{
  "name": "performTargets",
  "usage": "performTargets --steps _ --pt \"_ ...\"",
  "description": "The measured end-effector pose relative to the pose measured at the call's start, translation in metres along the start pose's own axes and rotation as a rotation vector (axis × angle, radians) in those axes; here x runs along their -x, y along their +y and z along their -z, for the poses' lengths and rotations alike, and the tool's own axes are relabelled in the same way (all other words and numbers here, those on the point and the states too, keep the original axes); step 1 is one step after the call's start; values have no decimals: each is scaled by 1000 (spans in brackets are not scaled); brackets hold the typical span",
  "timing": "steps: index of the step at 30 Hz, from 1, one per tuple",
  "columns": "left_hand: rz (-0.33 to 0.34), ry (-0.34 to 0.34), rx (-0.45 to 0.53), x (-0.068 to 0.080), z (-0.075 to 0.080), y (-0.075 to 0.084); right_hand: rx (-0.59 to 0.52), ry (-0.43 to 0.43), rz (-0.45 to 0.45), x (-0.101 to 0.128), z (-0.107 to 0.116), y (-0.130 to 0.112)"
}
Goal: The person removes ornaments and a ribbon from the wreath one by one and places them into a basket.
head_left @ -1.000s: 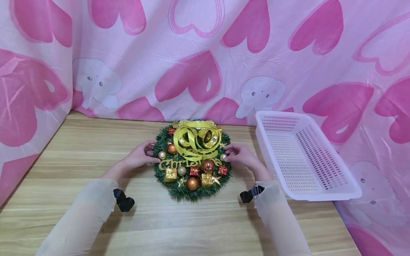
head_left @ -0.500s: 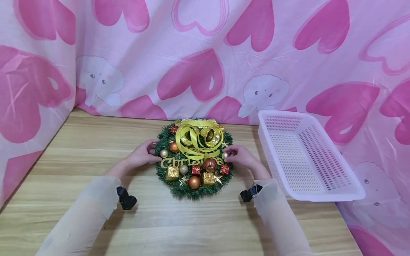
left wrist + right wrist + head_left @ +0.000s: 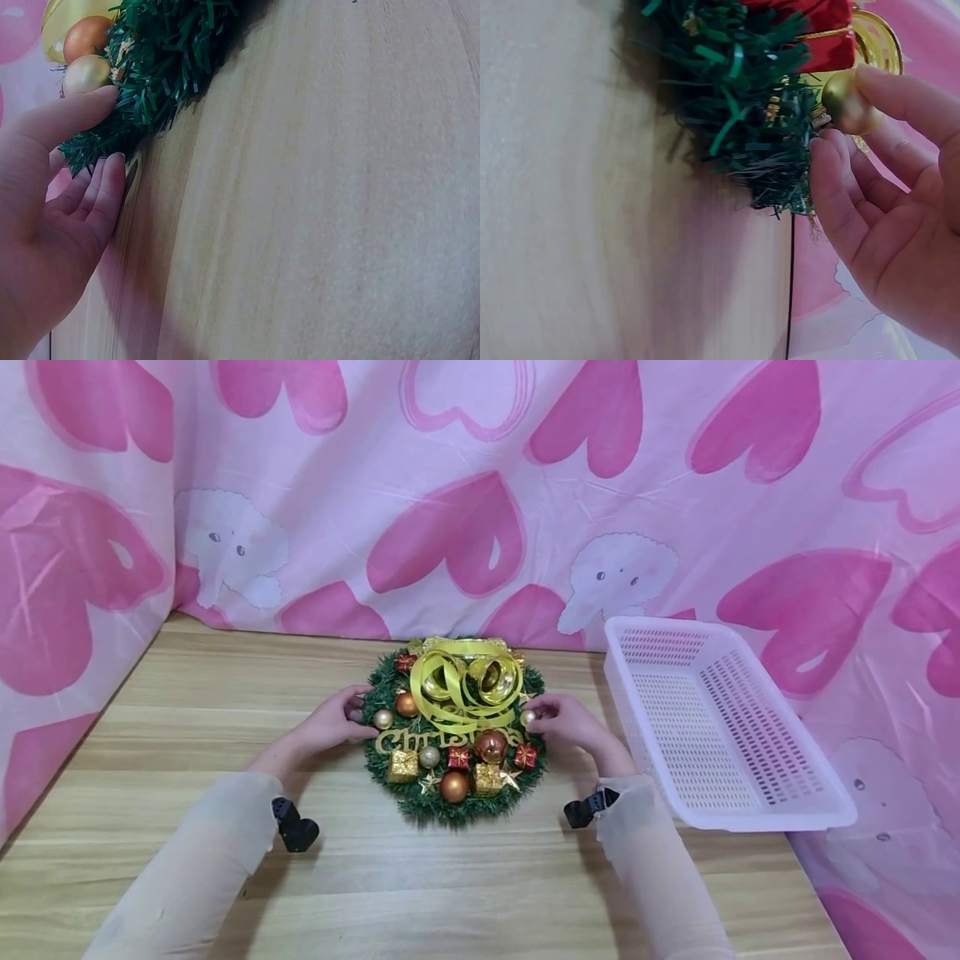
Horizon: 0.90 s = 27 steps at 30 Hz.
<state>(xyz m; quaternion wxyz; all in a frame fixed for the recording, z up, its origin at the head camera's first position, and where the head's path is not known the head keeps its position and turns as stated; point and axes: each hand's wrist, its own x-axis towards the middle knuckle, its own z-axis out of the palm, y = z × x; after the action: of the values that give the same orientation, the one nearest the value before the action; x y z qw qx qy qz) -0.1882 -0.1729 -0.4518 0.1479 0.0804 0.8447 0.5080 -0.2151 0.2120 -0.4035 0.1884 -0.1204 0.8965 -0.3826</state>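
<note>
A green Christmas wreath [image 3: 457,810] lies on the wooden table. Gold bells [image 3: 495,681], yellow ribbon [image 3: 431,714], baubles, small gift boxes and gold "Christmas" lettering decorate it. My left hand [image 3: 335,720] holds its left edge. In the left wrist view, the thumb lies on the greenery beside a pale gold bauble [image 3: 86,75], with the fingers below the edge. At the right edge, my right hand [image 3: 570,722] pinches a small gold bauble [image 3: 847,101] between thumb and fingers. The right wrist view shows its other fingers curled against the greenery.
A white perforated plastic basket [image 3: 757,818] stands at the right of the table [image 3: 450,902], its near end by the right edge. A pink heart-patterned cloth [image 3: 300,527] hangs behind and along both sides. Black wrist cameras [image 3: 296,827] sit on both wrists.
The right hand has shifted slightly upward, and its thumb and fingers now close on the gold bauble. The left hand and wreath stay put; the head view has shifted a little.
</note>
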Motion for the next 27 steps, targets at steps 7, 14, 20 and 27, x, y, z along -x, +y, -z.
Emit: performTargets --steps 7,14,20,27 --pt "-14 1 -21 2 0 3 -61 -5 17 6 8 -10" --pt "-22 0 -21 3 0 4 -104 -9 3 6 15 -17" --pt "-11 5 -23 4 0 6 -136 16 -15 9 23 -28" --pt "-4 -1 -1 5 0 7 -176 47 -20 13 33 -40"
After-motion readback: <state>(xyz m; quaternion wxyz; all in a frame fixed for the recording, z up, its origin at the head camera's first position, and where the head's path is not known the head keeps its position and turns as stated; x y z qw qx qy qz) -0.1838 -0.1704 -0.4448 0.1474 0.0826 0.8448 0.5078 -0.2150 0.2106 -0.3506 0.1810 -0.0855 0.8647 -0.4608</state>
